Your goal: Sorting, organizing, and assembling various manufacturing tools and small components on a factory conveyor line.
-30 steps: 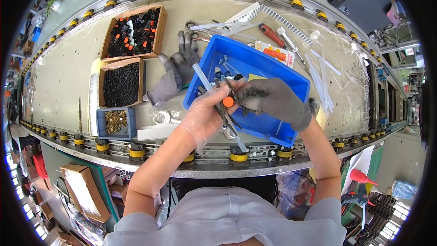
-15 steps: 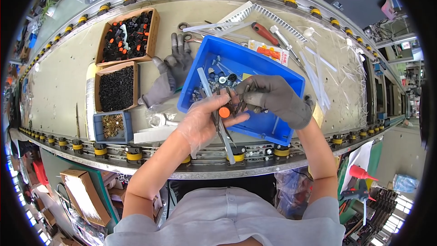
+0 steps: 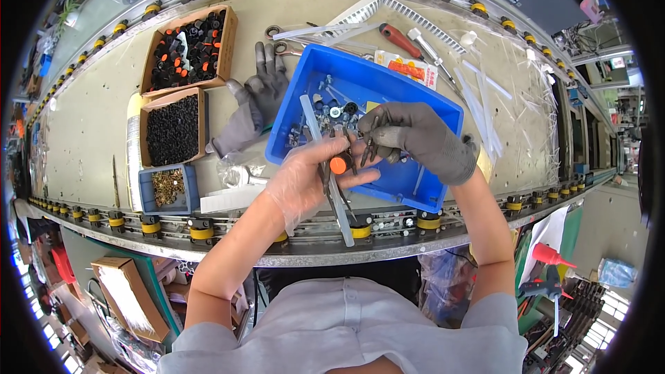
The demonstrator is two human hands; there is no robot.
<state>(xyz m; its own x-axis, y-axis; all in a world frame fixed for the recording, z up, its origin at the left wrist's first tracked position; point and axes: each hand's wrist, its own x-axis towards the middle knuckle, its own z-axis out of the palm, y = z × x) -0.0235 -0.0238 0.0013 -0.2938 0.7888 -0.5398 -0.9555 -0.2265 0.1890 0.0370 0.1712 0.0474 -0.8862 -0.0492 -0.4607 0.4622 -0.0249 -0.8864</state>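
My left hand (image 3: 308, 176), in a thin clear glove, holds a small orange cap (image 3: 339, 165) and some dark thin parts between thumb and fingers. My right hand (image 3: 415, 138), in a grey knit glove, is closed on a bunch of dark thin metal parts (image 3: 370, 135) and meets the left hand over the blue bin (image 3: 409, 190). The bin holds small screws, washers and a long clear strip (image 3: 325, 166) that sticks out over its near edge.
A spare grey glove (image 3: 253, 100) lies left of the bin. Further left stand a cardboard box of black and orange caps (image 3: 190, 48), a box of black parts (image 3: 173, 128) and a small blue box of brass pieces (image 3: 166, 187). Wrenches, a red-handled tool (image 3: 398, 38) and white strips lie behind.
The view has shifted slightly. Both hands stay together over the bin; the orange cap has moved a little lower in my left fingers.
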